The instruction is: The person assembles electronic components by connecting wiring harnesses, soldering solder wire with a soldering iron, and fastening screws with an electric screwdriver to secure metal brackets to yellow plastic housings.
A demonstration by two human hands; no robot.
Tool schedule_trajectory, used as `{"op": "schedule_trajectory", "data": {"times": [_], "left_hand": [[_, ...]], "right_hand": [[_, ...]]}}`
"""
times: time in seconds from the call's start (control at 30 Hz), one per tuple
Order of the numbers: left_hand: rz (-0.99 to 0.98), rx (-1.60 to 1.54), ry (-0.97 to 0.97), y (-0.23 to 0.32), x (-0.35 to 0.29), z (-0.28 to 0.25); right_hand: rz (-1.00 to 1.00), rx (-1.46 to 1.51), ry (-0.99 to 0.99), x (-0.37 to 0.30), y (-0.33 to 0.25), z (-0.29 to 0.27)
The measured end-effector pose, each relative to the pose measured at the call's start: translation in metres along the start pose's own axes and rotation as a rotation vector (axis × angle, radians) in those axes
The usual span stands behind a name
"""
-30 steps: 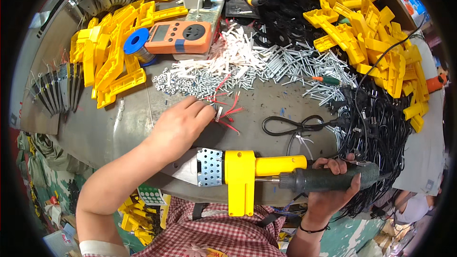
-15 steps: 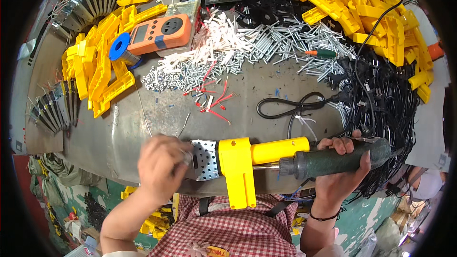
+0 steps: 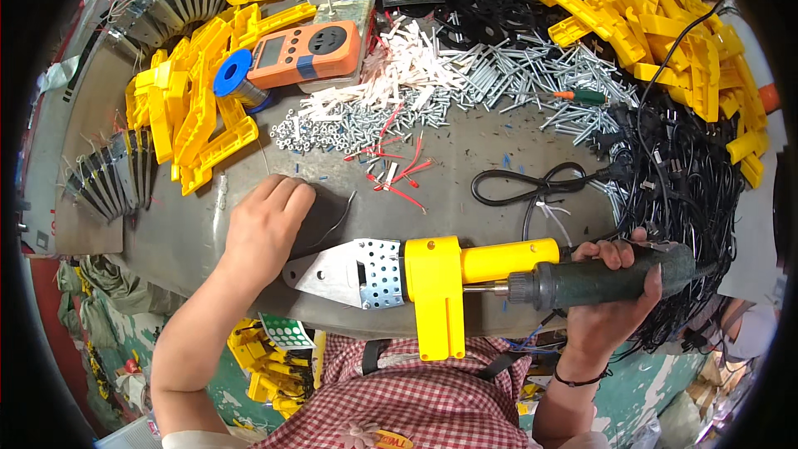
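My right hand (image 3: pixel 619 283) is wrapped round a dark green electric screwdriver (image 3: pixel 573 287), lying roughly level. Its bit meets the side of a yellow plastic tool housing (image 3: pixel 434 299) at the table's near edge. A yellow handle (image 3: pixel 509 261) runs right from that housing, behind the screwdriver. On the left side it carries a perforated metal bracket (image 3: pixel 382 273) and a tapering silver plate (image 3: pixel 328 276). My left hand (image 3: pixel 270 220) is just beyond the plate's tip, low over the table, fingers curled together. Whatever its fingertips may hold is hidden.
Beyond lie piles of screws (image 3: pixel 490 71), nuts (image 3: pixel 312 129) and yellow plastic shells (image 3: pixel 187 112). An orange meter (image 3: pixel 303 54) and a blue solder spool (image 3: pixel 235 75) stand at back left. Black cables (image 3: pixel 694 175) crowd the right. Red wires (image 3: pixel 403 170) lie mid-table.
My left hand has moved off the metal plate, away from me, uncovering the plate. The whole view has shifted slightly. My right hand keeps its grip on the screwdriver against the housing.
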State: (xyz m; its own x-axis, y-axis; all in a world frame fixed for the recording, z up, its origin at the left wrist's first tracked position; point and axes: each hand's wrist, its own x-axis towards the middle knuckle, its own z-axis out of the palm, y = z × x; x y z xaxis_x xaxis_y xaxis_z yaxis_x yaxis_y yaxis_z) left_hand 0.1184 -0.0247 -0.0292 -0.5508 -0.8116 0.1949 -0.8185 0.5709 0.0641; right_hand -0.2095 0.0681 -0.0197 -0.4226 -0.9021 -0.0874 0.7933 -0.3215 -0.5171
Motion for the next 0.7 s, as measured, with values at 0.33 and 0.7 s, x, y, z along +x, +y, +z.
{"op": "schedule_trajectory", "data": {"times": [0.33,0.7], "left_hand": [[-0.138,-0.604,0.167,0.060,-0.027,-0.005],[-0.215,-0.811,0.224,0.088,-0.044,0.014]], "right_hand": [[0.017,0.005,0.016,0.001,0.002,0.001],[0.039,0.039,0.007,0.002,0.003,0.001]]}}
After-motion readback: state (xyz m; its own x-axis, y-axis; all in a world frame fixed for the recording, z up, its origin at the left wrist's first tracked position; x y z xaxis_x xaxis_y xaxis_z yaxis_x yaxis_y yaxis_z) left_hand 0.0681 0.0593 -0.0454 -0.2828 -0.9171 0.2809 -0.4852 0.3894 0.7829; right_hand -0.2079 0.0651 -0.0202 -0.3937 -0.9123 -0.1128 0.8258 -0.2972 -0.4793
